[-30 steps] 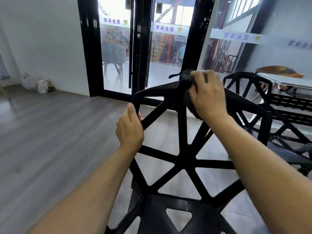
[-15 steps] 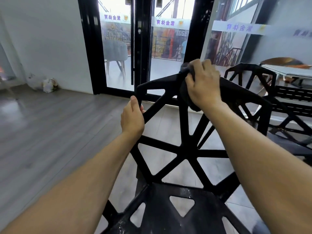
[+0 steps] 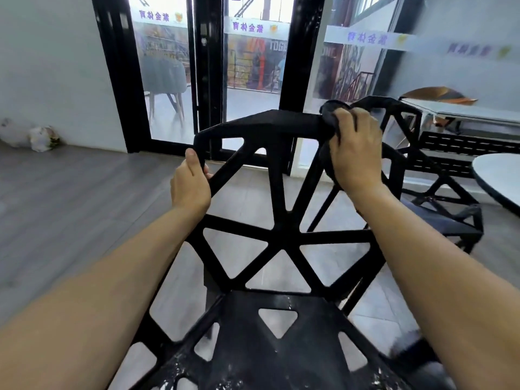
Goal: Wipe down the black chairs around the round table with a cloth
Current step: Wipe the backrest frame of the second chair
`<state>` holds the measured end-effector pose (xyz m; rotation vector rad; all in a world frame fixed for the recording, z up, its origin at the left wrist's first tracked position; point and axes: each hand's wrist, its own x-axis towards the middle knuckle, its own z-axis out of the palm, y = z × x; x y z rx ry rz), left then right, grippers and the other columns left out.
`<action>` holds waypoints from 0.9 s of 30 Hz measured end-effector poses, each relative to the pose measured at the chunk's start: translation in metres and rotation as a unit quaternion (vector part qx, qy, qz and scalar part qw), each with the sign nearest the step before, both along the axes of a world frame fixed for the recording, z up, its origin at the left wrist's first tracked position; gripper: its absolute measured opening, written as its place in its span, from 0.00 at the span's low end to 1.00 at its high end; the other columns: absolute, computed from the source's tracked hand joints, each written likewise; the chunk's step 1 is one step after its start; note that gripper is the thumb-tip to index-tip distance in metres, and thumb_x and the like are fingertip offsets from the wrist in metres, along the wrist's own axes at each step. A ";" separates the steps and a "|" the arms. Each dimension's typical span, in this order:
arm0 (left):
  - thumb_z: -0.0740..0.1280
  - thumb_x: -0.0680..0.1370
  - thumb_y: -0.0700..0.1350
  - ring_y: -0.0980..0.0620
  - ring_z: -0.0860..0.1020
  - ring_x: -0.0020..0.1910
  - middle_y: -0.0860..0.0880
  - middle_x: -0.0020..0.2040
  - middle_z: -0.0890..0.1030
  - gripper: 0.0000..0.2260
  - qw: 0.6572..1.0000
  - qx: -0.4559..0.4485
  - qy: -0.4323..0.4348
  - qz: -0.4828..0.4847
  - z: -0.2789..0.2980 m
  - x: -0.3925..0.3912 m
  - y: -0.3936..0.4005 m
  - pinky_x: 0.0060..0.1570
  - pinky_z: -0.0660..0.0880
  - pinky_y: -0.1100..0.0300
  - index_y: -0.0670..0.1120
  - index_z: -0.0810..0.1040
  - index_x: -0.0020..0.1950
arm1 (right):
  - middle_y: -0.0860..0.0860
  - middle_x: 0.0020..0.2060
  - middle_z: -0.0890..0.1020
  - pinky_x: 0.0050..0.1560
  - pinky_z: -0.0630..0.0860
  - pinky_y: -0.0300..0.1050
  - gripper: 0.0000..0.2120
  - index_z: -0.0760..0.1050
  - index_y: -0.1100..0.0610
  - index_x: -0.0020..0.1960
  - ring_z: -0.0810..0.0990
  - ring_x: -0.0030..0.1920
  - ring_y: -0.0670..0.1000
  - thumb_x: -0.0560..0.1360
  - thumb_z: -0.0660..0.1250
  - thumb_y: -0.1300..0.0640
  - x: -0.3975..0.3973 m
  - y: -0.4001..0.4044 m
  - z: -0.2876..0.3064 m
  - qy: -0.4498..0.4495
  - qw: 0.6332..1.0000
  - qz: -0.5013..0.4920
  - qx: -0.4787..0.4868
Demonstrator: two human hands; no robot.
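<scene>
- Fingers of both hands are closed: the left hand (image 3: 190, 184) grips the black chair (image 3: 277, 240) at its back's left corner.
- At the top rail's right end, the cloth (image 3: 328, 112) is bunched under the right hand (image 3: 355, 147).
- Firm, overlapping strokes are advised while the frame is steadied.

I see a black chair (image 3: 277, 237) whose back is a lattice of triangular openings; its seat carries whitish specks. The cloth (image 3: 329, 108) on its top rail is black too. A second black chair (image 3: 439, 175) has the same triangle pattern. The table (image 3: 498, 175) is white, the floor (image 3: 70, 198) grey wood-grain, the door frame (image 3: 115, 71) black, the wall (image 3: 50, 60) white.
</scene>
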<state>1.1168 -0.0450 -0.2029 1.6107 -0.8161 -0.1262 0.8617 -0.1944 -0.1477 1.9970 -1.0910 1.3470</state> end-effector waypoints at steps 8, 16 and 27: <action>0.44 0.86 0.57 0.45 0.78 0.43 0.52 0.35 0.78 0.26 1.000 -0.013 0.006 -0.023 -0.002 0.004 -0.005 0.54 0.74 0.47 0.49 0.71 0.36 | 0.60 0.66 0.75 0.74 0.62 0.60 0.18 0.74 0.61 0.67 0.69 0.70 0.60 0.78 0.62 0.64 0.016 0.019 -0.038 -0.030 0.993 0.116 0.000; 0.46 0.86 0.56 0.52 0.77 0.40 0.52 0.37 0.78 0.24 0.999 0.003 -0.005 -0.042 0.001 0.006 0.003 0.46 0.70 0.56 0.48 0.73 0.40 | 0.62 0.65 0.75 0.72 0.67 0.59 0.23 0.73 0.65 0.70 0.70 0.69 0.60 0.75 0.66 0.72 0.046 0.062 -0.133 0.024 0.984 0.177 0.028; 0.51 0.86 0.50 0.43 0.81 0.38 0.48 0.43 0.84 0.10 0.944 0.290 -0.140 -0.075 -0.084 0.009 0.118 0.46 0.78 0.45 0.55 0.67 0.64 | 0.59 0.62 0.80 0.63 0.74 0.62 0.15 0.79 0.62 0.66 0.77 0.63 0.62 0.81 0.64 0.68 0.005 0.084 -0.184 0.167 0.966 0.198 -0.020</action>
